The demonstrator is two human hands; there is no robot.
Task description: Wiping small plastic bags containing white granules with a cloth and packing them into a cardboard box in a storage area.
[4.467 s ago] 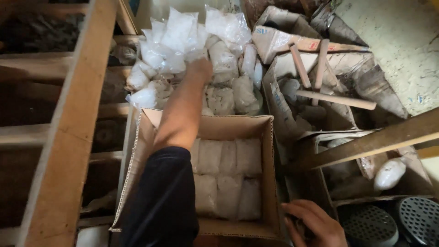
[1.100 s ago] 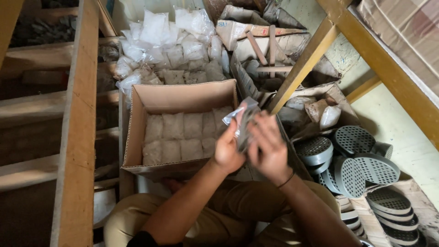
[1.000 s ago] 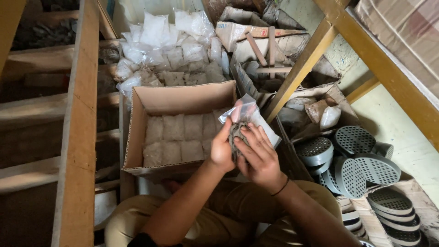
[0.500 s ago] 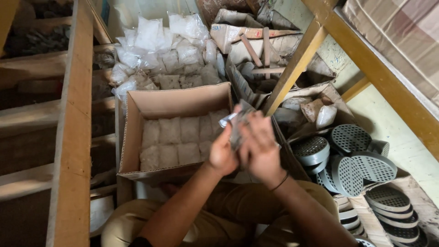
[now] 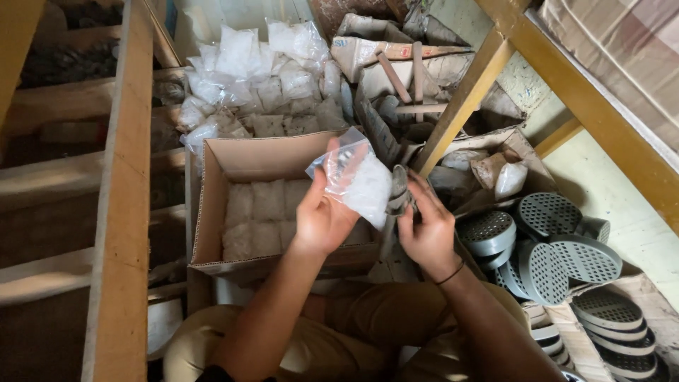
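A clear plastic bag (image 5: pixel 351 178) is gripped by the left hand (image 5: pixel 322 216) above the open cardboard box (image 5: pixel 212 212); a small grey part (image 5: pixel 398 192) is pinched by the right hand (image 5: pixel 426 228), beside the bag.

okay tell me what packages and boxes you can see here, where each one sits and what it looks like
Clear plastic bag of small parts: held up in the left hand, right hand beside it.
Open brown cardboard box: below the bag, lined with pale packets.
Heap of clear plastic bags: behind the box.
Torn cardboard cartons: upper right of the heap, crumpled.
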